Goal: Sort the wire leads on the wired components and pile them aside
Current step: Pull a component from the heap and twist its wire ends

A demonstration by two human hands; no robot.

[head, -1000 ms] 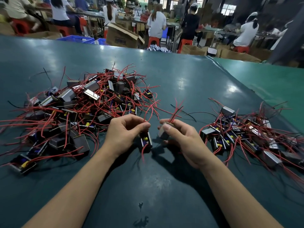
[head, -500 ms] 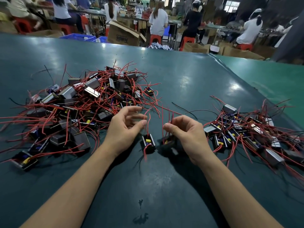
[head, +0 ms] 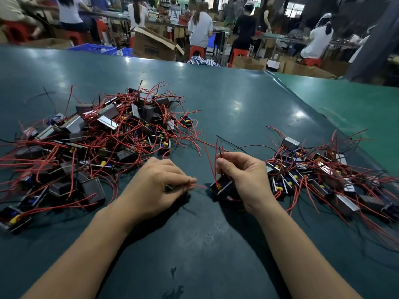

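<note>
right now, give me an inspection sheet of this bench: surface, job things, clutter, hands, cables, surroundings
surface: dark green table, glossy, a few dark marks near the front edge.
job's things: large pile of wired components at left; smaller pile at right; one component between the hands.
clutter: nothing seen.
grippers: left hand pinches a red lead; right hand pinches upright leads of the component.
cables: red leads tangled through both piles; loose black wire on the table.
surroundings: cardboard box, red stools, seated and standing workers behind.
</note>
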